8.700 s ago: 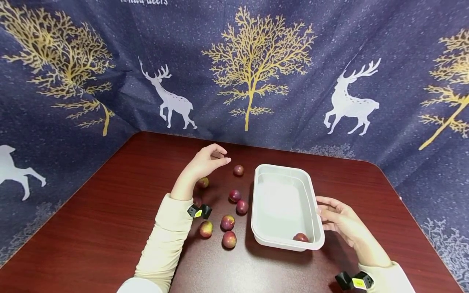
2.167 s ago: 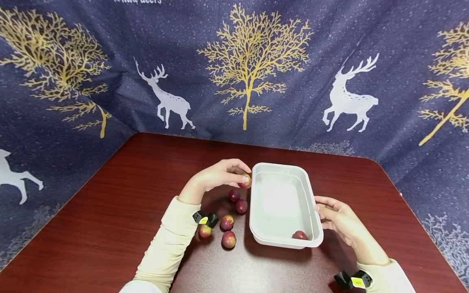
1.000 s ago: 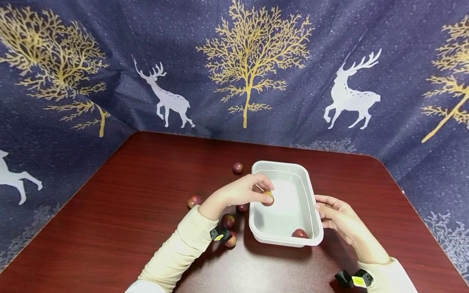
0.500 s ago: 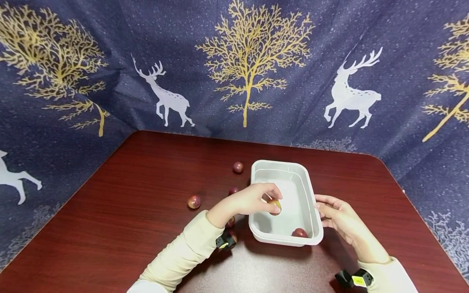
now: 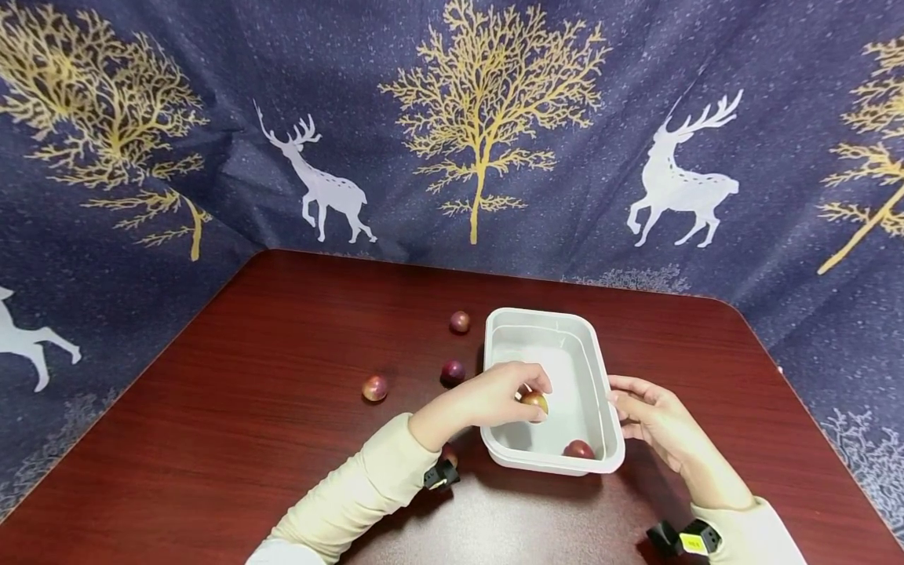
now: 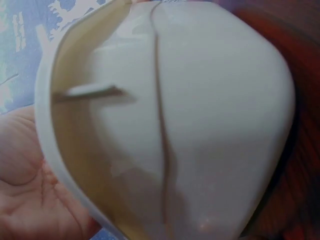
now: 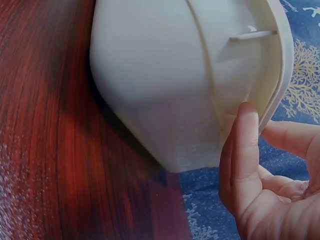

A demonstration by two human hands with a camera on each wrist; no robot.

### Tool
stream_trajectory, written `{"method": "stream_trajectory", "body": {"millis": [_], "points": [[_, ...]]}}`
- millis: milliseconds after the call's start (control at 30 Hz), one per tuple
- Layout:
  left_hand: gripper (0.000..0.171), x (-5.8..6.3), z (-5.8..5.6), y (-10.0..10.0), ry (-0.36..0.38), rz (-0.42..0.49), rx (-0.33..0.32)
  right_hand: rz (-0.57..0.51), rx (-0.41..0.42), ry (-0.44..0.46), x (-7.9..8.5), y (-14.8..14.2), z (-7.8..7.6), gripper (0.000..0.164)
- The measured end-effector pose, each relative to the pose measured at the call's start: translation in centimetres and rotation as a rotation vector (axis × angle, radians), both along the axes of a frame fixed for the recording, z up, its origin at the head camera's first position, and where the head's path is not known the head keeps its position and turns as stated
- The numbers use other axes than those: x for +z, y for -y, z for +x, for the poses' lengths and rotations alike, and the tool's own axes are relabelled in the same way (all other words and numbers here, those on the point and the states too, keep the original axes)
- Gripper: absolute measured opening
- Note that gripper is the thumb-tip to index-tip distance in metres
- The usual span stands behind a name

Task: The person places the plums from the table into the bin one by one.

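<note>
My left hand [image 5: 494,395] reaches over the near-left rim of a white plastic container [image 5: 553,463]. Its thumb and fingers curl round a yellow-red plum [image 5: 534,403] inside the container. In the left wrist view, the palm [image 6: 40,190] shows beside the container, whose wall hides the fingers and plum. A dark red plum [image 5: 579,450] lies in the container's near right corner. At the right side, my right hand [image 5: 660,428] holds the rim. The right wrist view shows its fingers [image 7: 245,150] against the outer wall and the thumb at the rim.
On the brown table [image 5: 297,337], left of the container, lie a far plum [image 5: 460,322], a dark plum [image 5: 453,372] and a red-yellow plum [image 5: 374,388]. Another plum [image 5: 449,454] peeks out behind the left wrist. A blue patterned cloth [image 5: 424,157] hangs behind the table.
My left hand has picked up the yellow-red plum from the table, carried it right over the rim and lowered it into the container. The right hand has stayed at the container's side.
</note>
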State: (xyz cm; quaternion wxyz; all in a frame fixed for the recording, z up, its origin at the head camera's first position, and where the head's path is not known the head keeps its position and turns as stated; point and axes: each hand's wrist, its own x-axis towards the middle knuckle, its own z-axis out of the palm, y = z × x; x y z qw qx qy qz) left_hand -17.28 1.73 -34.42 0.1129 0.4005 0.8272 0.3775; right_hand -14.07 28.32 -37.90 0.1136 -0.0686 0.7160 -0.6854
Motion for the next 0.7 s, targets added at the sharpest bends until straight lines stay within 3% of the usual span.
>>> {"method": "stream_trajectory", "body": {"millis": [267,467,700], "points": [[0.025,-0.6,0.6,-0.6,-0.141,-0.101,0.033,-0.014,0.008,-0.009,-0.1,0.0,0.0,0.025],[0.025,-0.8,1.2,-1.1,-0.193,-0.213,0.090,-0.005,0.004,-0.012,-0.1,0.0,0.0,0.024],[0.026,-0.9,1.4,-1.3,-0.266,-0.305,0.099,0.000,-0.007,-0.001,0.0,0.0,0.0,0.024]]}}
